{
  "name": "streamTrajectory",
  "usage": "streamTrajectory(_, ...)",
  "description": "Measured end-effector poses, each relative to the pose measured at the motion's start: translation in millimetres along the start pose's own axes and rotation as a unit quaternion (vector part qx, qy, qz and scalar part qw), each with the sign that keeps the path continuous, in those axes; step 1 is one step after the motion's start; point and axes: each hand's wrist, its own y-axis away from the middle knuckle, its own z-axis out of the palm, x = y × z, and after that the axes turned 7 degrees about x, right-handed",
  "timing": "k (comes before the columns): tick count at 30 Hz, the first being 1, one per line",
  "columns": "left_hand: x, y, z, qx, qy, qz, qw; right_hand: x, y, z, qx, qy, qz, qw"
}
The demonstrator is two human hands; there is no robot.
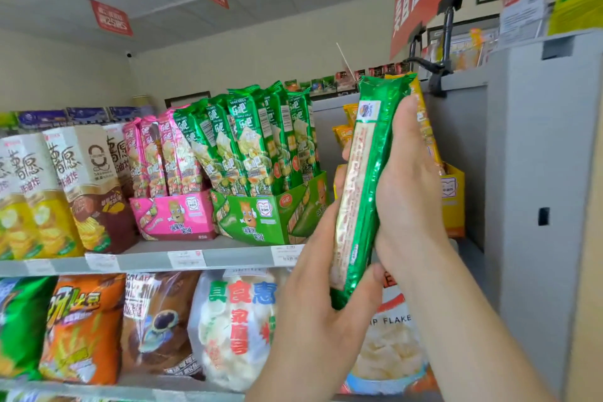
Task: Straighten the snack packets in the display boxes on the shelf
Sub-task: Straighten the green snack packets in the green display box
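Observation:
I hold a long green snack packet point(368, 179) upright in front of the shelf, its back seam facing me. My left hand point(323, 297) grips its lower end from the left. My right hand point(408, 192) wraps its right side, fingers reaching the top. A yellow packet point(424, 117) shows just behind my right hand, above the yellow display box point(453, 199). To the left stand a green display box point(267, 215) full of leaning green packets point(248, 140) and a pink display box point(176, 215) with pink packets point(156, 157).
Tall chip cartons point(81, 186) stand at the shelf's left. Below the shelf edge with price tags point(186, 259) lie large snack bags point(235, 330). A grey cabinet point(528, 173) closes the shelf on the right. Red signs point(111, 18) hang from the ceiling.

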Motion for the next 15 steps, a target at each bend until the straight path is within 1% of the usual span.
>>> streamTrajectory(3, 1, 12, -13, -0.036, 0.059, 0.002, 0.998, -4, 4, 1, -0.017, -0.052, -0.013, 0.998)
streamTrajectory(6, 0, 26, -28, -0.032, 0.115, -0.058, 0.991, -3, 16, 9, -0.014, -0.096, -0.015, 0.995)
streamTrajectory(7, -2, 31, -33, -0.026, 0.111, -0.064, 0.991, -2, 19, 12, -0.012, -0.097, -0.004, 0.995)
streamTrajectory(8, -5, 36, -38, -0.019, 0.085, -0.058, 0.995, -2, 22, 16, -0.006, -0.091, 0.01, 0.996)
streamTrajectory(10, -12, 43, -48, 0.0, -0.03, -0.015, 0.999, 0, 26, 21, 0.026, -0.045, 0.029, 0.998)
streamTrajectory(12, -18, 49, -57, 0.005, -0.177, 0.054, 0.983, 2, 29, 25, 0.057, 0.022, 0.01, 0.998)
streamTrajectory(13, -20, 54, -62, -0.005, -0.203, 0.064, 0.977, 2, 33, 27, 0.063, 0.036, -0.006, 0.997)
streamTrajectory(15, -22, 63, -69, -0.025, -0.183, 0.058, 0.981, 4, 43, 32, 0.069, 0.02, -0.036, 0.997)
